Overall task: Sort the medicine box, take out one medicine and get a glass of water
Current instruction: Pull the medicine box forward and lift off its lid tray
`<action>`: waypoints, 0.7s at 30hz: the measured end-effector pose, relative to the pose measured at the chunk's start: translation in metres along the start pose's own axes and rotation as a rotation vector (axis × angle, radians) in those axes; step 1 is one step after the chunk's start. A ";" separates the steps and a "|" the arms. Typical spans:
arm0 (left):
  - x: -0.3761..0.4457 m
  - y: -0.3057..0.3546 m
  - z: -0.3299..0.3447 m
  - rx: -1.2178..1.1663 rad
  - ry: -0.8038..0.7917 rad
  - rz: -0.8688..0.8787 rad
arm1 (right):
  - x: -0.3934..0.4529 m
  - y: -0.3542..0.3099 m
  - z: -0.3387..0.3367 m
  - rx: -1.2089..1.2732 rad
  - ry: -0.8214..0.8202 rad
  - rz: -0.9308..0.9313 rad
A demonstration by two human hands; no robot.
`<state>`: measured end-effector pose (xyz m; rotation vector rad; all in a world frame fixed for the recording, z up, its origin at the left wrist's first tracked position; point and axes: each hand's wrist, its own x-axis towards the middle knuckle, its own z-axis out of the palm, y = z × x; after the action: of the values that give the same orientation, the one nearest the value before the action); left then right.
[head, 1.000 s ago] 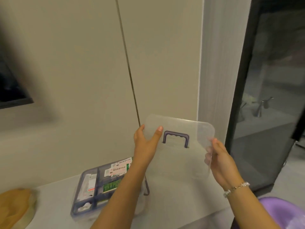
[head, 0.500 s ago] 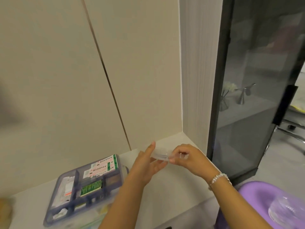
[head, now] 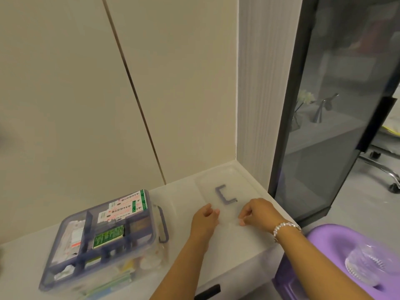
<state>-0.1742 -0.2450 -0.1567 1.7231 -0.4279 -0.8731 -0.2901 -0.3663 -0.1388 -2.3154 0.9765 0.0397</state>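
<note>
The clear medicine box (head: pixel 151 239) with a purple tray insert stands open on the white counter at the left, holding several medicine packs, among them a white and green carton (head: pixel 127 205) and a green pack (head: pixel 108 236). Its clear lid (head: pixel 225 187) with a purple handle lies flat on the counter in the right corner. My left hand (head: pixel 204 220) and my right hand (head: pixel 258 214) rest on the lid's near edge, fingertips pinching it. A clear glass (head: pixel 365 264) sits on the purple stool at the lower right.
The white counter (head: pixel 186 263) meets a beige wall behind and a white pillar on the right. A dark glass cabinet door (head: pixel 337 105) stands right of the pillar. The purple stool (head: pixel 324 245) is below the counter edge. An office chair base (head: pixel 387 174) is at far right.
The lid went from held upright in front of me to lying flat on the counter in the right corner. Both hands came down with it, and my view dropped and turned right.
</note>
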 end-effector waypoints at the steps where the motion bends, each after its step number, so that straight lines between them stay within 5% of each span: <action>1: 0.000 0.002 0.003 0.015 -0.016 0.015 | 0.002 0.002 0.001 0.030 -0.004 0.006; 13: -0.023 0.009 -0.011 -0.048 0.009 0.062 | -0.001 -0.025 0.007 0.266 0.110 -0.065; 21: -0.086 0.032 -0.098 0.264 0.325 0.494 | -0.034 -0.105 0.016 0.507 0.094 -0.307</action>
<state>-0.1547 -0.1326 -0.0858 1.8414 -0.7304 -0.1820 -0.2426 -0.2797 -0.0878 -1.9751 0.5771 -0.4001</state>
